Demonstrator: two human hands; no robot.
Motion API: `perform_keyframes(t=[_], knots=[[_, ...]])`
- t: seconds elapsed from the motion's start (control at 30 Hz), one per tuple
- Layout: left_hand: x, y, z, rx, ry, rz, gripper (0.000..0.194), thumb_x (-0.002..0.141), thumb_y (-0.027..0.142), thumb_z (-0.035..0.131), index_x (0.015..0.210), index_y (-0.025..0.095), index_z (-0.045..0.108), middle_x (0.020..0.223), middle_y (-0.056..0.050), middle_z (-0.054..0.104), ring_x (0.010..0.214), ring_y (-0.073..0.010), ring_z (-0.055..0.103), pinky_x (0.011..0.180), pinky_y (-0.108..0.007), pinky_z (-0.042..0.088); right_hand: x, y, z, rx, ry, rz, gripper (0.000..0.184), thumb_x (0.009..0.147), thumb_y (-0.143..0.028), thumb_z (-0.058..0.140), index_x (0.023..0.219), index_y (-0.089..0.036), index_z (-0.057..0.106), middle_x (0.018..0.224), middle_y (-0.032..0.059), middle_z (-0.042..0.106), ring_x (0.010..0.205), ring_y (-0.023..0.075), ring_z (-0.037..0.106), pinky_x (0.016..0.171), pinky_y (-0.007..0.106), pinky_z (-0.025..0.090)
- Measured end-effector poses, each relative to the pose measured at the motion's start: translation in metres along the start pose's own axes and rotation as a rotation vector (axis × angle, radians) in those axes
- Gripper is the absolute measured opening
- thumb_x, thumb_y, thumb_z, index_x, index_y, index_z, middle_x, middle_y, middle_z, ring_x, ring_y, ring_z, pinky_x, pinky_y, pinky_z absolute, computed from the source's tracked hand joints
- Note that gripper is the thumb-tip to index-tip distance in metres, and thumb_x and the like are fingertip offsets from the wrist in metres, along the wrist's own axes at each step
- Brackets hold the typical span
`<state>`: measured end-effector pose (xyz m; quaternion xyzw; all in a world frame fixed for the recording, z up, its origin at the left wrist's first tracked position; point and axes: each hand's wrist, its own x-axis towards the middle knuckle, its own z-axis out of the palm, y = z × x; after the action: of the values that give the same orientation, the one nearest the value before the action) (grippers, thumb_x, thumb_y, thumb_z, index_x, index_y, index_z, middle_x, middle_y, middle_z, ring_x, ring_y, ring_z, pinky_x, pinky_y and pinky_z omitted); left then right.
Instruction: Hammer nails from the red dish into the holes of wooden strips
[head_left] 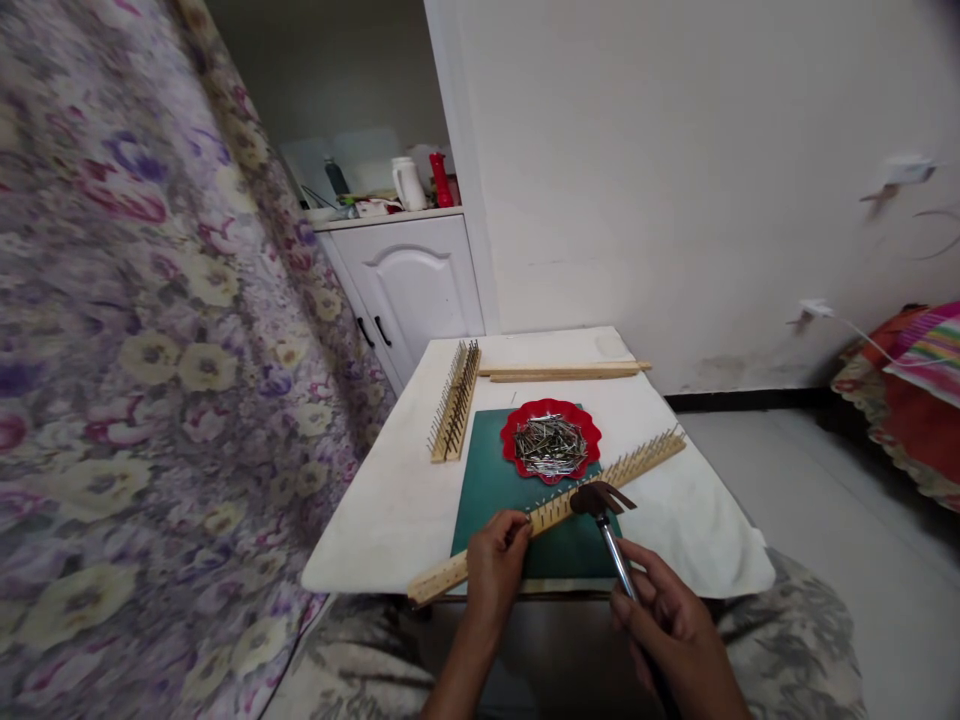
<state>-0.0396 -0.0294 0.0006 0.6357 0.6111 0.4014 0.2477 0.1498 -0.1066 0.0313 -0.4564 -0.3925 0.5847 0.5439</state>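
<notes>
A wooden strip [436, 578] lies slantwise across the near part of the table, with rows of upright nails along its middle and right length. My left hand [496, 560] rests against this strip, thumb and forefinger pinched at a nail [528, 517] that is mostly hidden by the fingertips. In my right hand [667, 615] is a claw hammer [616, 560], gripped by its handle. Its dark head hovers over or touches the nailed part of the strip; I cannot tell which. Just beyond the strip, a red scalloped dish [510, 440] holds many loose nails [551, 445].
A green mat [480, 480] lies under the dish and strip on the white-covered table [375, 530]. Nail-studded wooden strips [455, 400] stand at the left, and bare wooden strips [566, 372] lie along the back. A floral curtain [187, 380] hangs close on the left; a wall [637, 180] rises behind.
</notes>
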Motion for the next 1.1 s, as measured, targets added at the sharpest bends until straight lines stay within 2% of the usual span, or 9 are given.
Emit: perform_keyframes(t=[0.17, 0.33, 0.5, 0.57, 0.73, 0.9, 1.1], knots=[[0.001, 0.001, -0.001, 0.012, -0.005, 0.027, 0.016, 0.080, 0.025, 0.051, 0.073, 0.018, 0.064, 0.072, -0.001, 0.061, 0.068, -0.0154, 0.057, 0.062, -0.023, 0.041, -0.001, -0.004, 0.002, -0.021, -0.005, 0.030, 0.046, 0.075, -0.043, 0.069, 0.114, -0.024, 0.057, 0.057, -0.0069, 0.059, 0.025, 0.0012, 0.034, 0.026, 0.012, 0.028], [0.003, 0.002, 0.000, 0.021, -0.014, 0.040, 0.017, 0.080, 0.023, 0.051, 0.070, 0.018, 0.064, 0.069, 0.000, 0.058, 0.064, -0.0140, 0.055, 0.059, -0.022, 0.038, 0.006, -0.002, 0.009, -0.064, -0.150, 0.056, 0.044, 0.078, -0.040, 0.065, 0.118, -0.022, 0.056, 0.059, -0.0058, 0.060, 0.026, 0.0010, 0.030, 0.026, 0.012, 0.025], [0.002, 0.001, -0.001, 0.037, -0.024, 0.030, 0.018, 0.079, 0.020, 0.050, 0.070, 0.018, 0.065, 0.069, 0.001, 0.058, 0.064, -0.0134, 0.056, 0.059, -0.022, 0.036, 0.012, -0.008, 0.020, -0.141, -0.259, -0.021, 0.036, 0.080, -0.034, 0.062, 0.115, -0.023, 0.060, 0.057, -0.0049, 0.060, 0.038, 0.0100, 0.048, 0.040, 0.020, 0.043], [0.002, 0.000, -0.001, 0.041, -0.020, 0.040, 0.018, 0.079, 0.020, 0.050, 0.068, 0.018, 0.064, 0.068, 0.001, 0.057, 0.065, -0.0134, 0.056, 0.059, -0.021, 0.037, 0.014, -0.011, 0.023, -0.195, -0.263, -0.035, 0.037, 0.081, -0.030, 0.060, 0.117, -0.024, 0.060, 0.057, -0.0044, 0.061, 0.043, 0.0130, 0.053, 0.045, 0.023, 0.046], [0.001, -0.002, 0.001, 0.028, -0.022, 0.039, 0.017, 0.079, 0.021, 0.051, 0.069, 0.018, 0.065, 0.066, 0.001, 0.055, 0.063, -0.0133, 0.055, 0.058, -0.021, 0.036, 0.017, -0.014, 0.027, -0.293, -0.253, -0.067, 0.037, 0.080, -0.026, 0.060, 0.117, -0.023, 0.061, 0.057, -0.0040, 0.061, 0.044, 0.0148, 0.052, 0.046, 0.023, 0.042], [0.001, -0.001, 0.002, 0.037, -0.010, 0.027, 0.018, 0.078, 0.020, 0.051, 0.063, 0.017, 0.060, 0.064, 0.001, 0.054, 0.061, -0.0131, 0.052, 0.056, -0.021, 0.033, 0.016, -0.012, 0.027, -0.326, -0.250, -0.115, 0.036, 0.079, -0.027, 0.061, 0.115, -0.024, 0.062, 0.057, -0.0034, 0.061, 0.053, 0.0183, 0.056, 0.056, 0.027, 0.046], [0.001, -0.001, 0.001, 0.057, -0.002, 0.021, 0.017, 0.076, 0.016, 0.050, 0.061, 0.018, 0.058, 0.063, 0.001, 0.054, 0.061, -0.0132, 0.052, 0.056, -0.022, 0.032, 0.014, -0.009, 0.026, -0.365, -0.283, -0.093, 0.035, 0.083, -0.028, 0.056, 0.117, -0.023, 0.059, 0.058, -0.0047, 0.056, 0.044, 0.0142, 0.047, 0.045, 0.023, 0.037]])
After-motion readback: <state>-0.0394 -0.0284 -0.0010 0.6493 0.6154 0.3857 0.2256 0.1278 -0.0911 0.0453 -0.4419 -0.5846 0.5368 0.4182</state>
